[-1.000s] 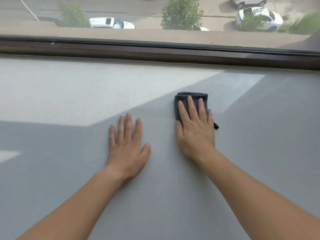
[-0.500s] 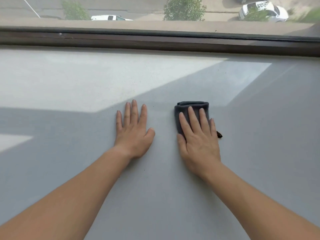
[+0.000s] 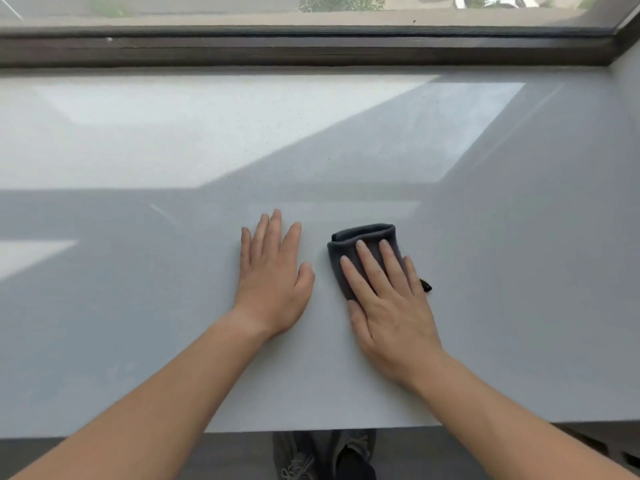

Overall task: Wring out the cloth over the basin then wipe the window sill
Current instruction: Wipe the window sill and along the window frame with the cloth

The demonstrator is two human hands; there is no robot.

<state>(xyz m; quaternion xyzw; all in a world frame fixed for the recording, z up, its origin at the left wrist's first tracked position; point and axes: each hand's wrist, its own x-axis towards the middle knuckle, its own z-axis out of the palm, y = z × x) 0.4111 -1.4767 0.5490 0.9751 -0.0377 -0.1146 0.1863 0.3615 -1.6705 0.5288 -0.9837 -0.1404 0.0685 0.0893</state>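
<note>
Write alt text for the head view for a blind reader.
A person's right hand presses a folded dark grey cloth flat on a pale grey window sill, while the left hand rests flat beside it. A dark window frame runs along the far edge.

Dark grey cloth (image 3: 360, 239), folded into a small thick pad with a rounded fold along its far edge, lies flat on the window sill (image 3: 502, 271). My right hand (image 3: 391, 306) presses on it with straight fingers and covers its near half. A small black tab (image 3: 425, 285) pokes out at its right. The sill is a broad, smooth, pale grey slab, partly sunlit and partly shaded, reaching back to the dark window frame (image 3: 311, 51).
</note>
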